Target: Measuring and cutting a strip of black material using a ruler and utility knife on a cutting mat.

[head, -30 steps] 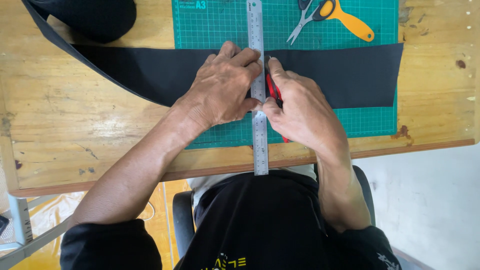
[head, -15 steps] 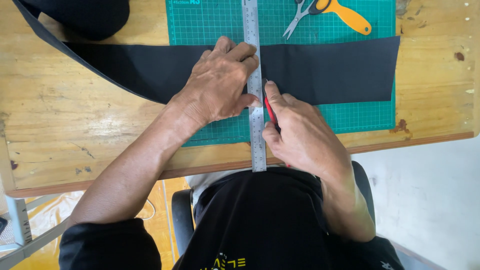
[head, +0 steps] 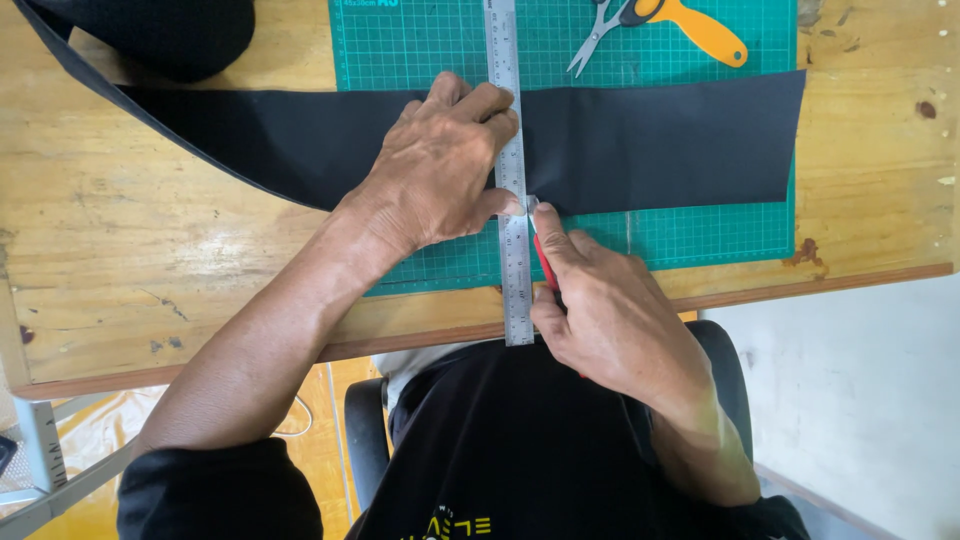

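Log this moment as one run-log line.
left hand: pressing steel ruler on black fabric strip | right hand: red-handled cutter at ruler edge | base: green cutting mat

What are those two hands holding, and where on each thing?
The right hand holds a red-handled knife by its handle, forefinger along the top. The left hand grips nothing; it presses flat on the steel ruler and black fabric.
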